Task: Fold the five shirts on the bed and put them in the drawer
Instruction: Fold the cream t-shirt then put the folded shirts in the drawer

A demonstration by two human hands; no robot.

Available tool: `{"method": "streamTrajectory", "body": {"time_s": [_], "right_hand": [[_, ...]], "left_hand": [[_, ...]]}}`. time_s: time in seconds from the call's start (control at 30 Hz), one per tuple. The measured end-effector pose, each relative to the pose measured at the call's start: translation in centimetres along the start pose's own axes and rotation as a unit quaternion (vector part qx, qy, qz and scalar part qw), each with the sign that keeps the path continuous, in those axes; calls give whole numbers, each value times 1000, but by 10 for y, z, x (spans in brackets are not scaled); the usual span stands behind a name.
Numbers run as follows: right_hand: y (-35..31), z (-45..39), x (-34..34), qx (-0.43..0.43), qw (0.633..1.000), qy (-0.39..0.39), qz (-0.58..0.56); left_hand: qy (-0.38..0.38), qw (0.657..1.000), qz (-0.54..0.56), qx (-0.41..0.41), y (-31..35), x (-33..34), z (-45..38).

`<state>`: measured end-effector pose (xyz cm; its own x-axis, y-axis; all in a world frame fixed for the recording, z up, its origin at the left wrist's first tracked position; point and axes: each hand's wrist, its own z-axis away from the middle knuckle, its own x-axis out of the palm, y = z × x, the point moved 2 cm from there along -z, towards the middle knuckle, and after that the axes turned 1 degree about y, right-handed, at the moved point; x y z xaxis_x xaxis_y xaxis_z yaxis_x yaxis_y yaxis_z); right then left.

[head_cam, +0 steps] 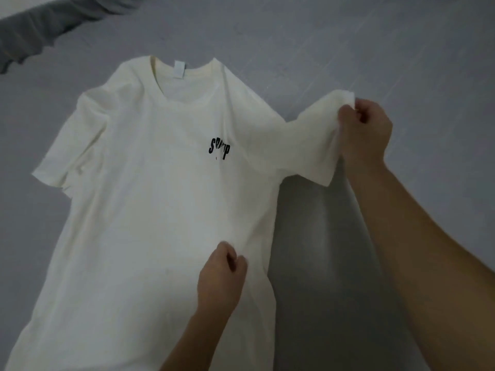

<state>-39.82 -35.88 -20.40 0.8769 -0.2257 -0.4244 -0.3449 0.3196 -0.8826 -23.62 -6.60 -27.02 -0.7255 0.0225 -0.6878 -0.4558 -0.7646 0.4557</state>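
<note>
A white T-shirt [150, 199] with a small black print on the chest lies face up on the grey bed sheet [348, 49], its collar pointing away from me. My right hand [364, 132] pinches the end of the shirt's right-hand sleeve and holds it lifted off the sheet. My left hand [221, 277] pinches the shirt's right side edge lower down, near the waist, and that edge is raised too. The other sleeve lies flat at the left. No other shirts and no drawer are in view.
A dark grey blanket or cloth [40, 28] lies bunched at the top left corner of the bed. Bare grey sheet stretches to the right of the shirt and beyond its collar.
</note>
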Motion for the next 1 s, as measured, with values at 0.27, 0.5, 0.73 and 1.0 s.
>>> {"method": "streamTrajectory", "body": {"time_s": [0.27,0.5,0.73,1.0], "right_hand": [[122,102,-23,352,909,-79,-209],[85,66,-3,336,919,-143,-149],[58,-6,4,241,956,-166,-24],[91,14,-36,198,969,-147,22]], "left_hand": [[19,999,-24,34,6,13,7],[-78,981,-94,149,20,24,14],[-53,983,-34,175,70,-17,-26],[52,924,-101,364,233,-71,-210]]}}
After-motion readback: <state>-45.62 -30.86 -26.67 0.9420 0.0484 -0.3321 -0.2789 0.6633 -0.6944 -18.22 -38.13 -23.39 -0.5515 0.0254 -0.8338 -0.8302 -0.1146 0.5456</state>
